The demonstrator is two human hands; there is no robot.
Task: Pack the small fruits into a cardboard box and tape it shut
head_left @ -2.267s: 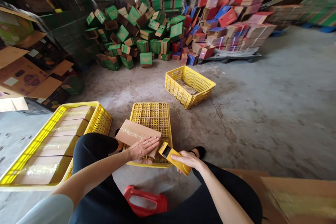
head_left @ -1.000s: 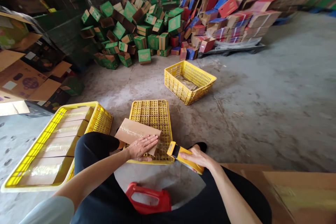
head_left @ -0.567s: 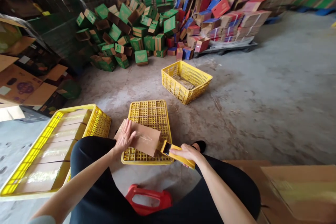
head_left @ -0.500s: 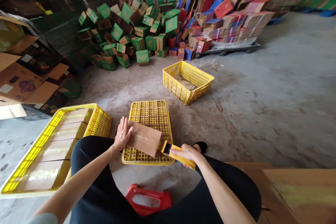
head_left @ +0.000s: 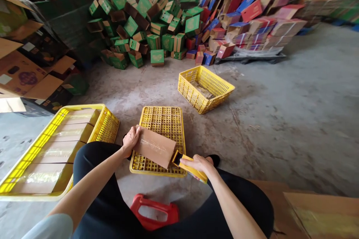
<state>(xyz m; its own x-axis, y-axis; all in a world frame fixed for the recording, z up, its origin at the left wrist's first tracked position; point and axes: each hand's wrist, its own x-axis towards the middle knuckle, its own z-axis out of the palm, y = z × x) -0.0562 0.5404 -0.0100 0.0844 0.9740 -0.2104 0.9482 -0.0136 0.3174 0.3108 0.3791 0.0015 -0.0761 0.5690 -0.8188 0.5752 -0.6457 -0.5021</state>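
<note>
A small brown cardboard box (head_left: 156,147) lies slantwise on an upturned yellow plastic crate (head_left: 160,116) between my knees, with a shiny streak along its top. My left hand (head_left: 131,138) is closed around the box's left end, fingertips at its upper corner. My right hand (head_left: 198,165) grips a yellow hand tool (head_left: 193,167) with a dark, squarish head. That head is at the box's lower right end; whether it touches is hard to tell. The tool's exact kind is unclear.
Left of my knee, a yellow crate (head_left: 110,121) holds several taped boxes (head_left: 46,174). Another yellow crate (head_left: 206,91) stands ahead with scraps inside. A red plastic frame (head_left: 154,213) is between my legs. Flattened cardboard (head_left: 322,213) lies right; green boxes (head_left: 157,58) are heaped behind.
My left hand has gone from lying flat with fingers stretched to curling around the box's end. The tool stays at the box's right end. The view has shifted slightly.
</note>
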